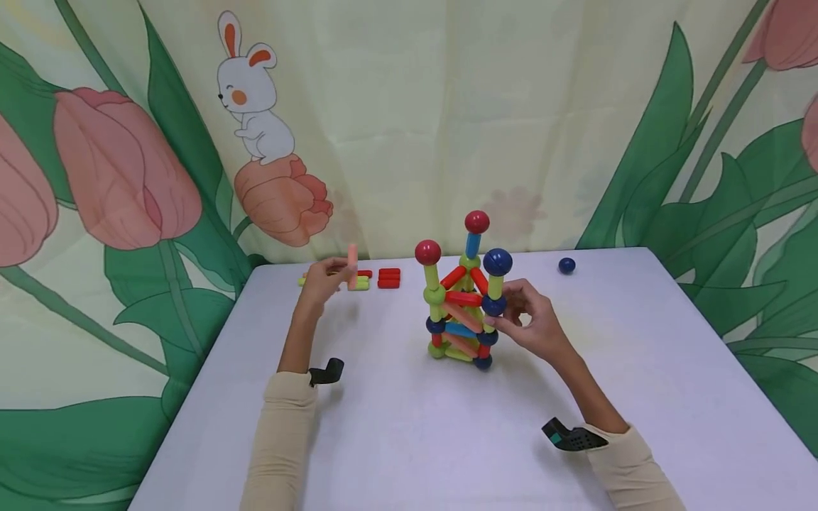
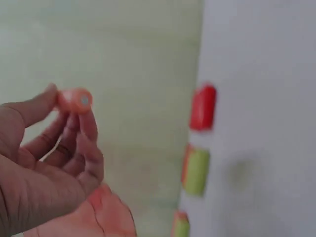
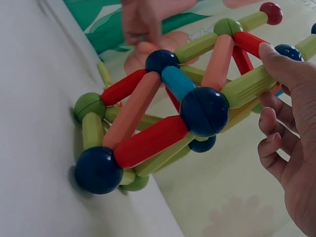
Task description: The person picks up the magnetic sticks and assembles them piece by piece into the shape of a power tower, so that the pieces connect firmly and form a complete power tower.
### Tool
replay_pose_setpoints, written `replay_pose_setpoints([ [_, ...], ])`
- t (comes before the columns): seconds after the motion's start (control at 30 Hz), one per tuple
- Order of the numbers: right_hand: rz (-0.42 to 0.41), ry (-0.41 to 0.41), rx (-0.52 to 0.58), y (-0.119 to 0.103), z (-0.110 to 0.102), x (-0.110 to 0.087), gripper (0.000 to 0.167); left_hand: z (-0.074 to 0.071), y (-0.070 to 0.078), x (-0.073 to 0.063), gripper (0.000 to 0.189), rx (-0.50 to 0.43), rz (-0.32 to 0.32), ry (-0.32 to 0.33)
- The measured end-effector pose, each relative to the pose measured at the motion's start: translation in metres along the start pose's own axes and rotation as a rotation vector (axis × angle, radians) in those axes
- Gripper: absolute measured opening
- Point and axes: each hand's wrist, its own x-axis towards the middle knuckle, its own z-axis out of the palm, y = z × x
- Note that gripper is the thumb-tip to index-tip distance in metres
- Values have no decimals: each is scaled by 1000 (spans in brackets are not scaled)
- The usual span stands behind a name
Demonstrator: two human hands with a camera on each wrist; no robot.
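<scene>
My left hand (image 1: 322,284) pinches a salmon-orange stick (image 1: 353,267) between thumb and fingertips, held upright above the far left of the table. In the left wrist view, the stick's round end (image 2: 85,100) faces the camera. A tower of magnetic sticks and balls (image 1: 464,299) stands right of the table's middle, three storeys tall. Red balls (image 1: 427,253) and a dark blue ball (image 1: 498,262) top its upright sticks. My right hand (image 1: 538,321) grips the tower's right side, thumb and fingers about a yellow-green stick (image 3: 251,86) by a blue ball (image 3: 289,52).
Loose red sticks (image 1: 388,278) and yellow-green sticks (image 1: 360,283) lie along the table's back edge, some partly behind the left hand. A single dark blue ball (image 1: 566,265) lies at the back right. A printed curtain (image 1: 396,142) hangs behind the white table (image 1: 409,440).
</scene>
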Motion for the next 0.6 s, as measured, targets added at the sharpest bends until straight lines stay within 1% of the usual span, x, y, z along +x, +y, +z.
replay_pose_setpoints([
  [0.03,-1,3,-3,0,0,0,45,5,12,-2,45,-92,1,-49],
  [0.1,1,7,-7,-1,0,1,45,17,35,-7,45,-226,12,-121],
  [0.17,4,9,-7,-1,0,1,45,30,53,-11,43,-306,35,-172],
  [0.23,6,8,-6,-1,1,0,44,42,67,-15,39,-357,56,-214],
  [0.3,5,9,-6,-1,2,0,44,53,77,-17,35,-384,88,-266],
  [0.4,4,14,-7,0,2,-1,44,66,87,-19,31,-415,129,-340],
  [0.5,-1,17,-1,0,2,-1,43,74,93,-20,28,-430,162,-390],
  [0.6,-2,14,-1,1,2,0,43,77,96,-22,28,-419,191,-437],
])
